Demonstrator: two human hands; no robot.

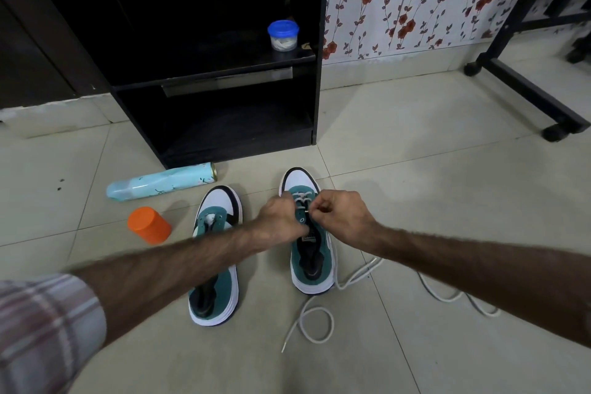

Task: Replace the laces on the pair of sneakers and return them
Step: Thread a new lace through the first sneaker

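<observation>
Right-hand teal-and-white low-top sneaker point(311, 233) on the tiled floor point(415, 185): white flat lace point(319, 320) through the front eyelets only, upper eyelets open; right hand point(339, 217) pinches the lace tip at an eyelet; left hand point(281, 221) grips the sneaker's edge; left-hand matching sneaker point(216, 253) unlaced; roughly a quarter done, return pending.

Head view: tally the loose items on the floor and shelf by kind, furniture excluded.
Sneakers: 2 (unlaced sneaker, sneaker being laced)
White laces: 1 (white lace), trailing on the floor tiles
Spray cans: 1 (light blue spray can)
Orange containers: 1 (orange container)
Blue-lidded jars: 1 (blue-lidded jar)
Total: 6
</observation>
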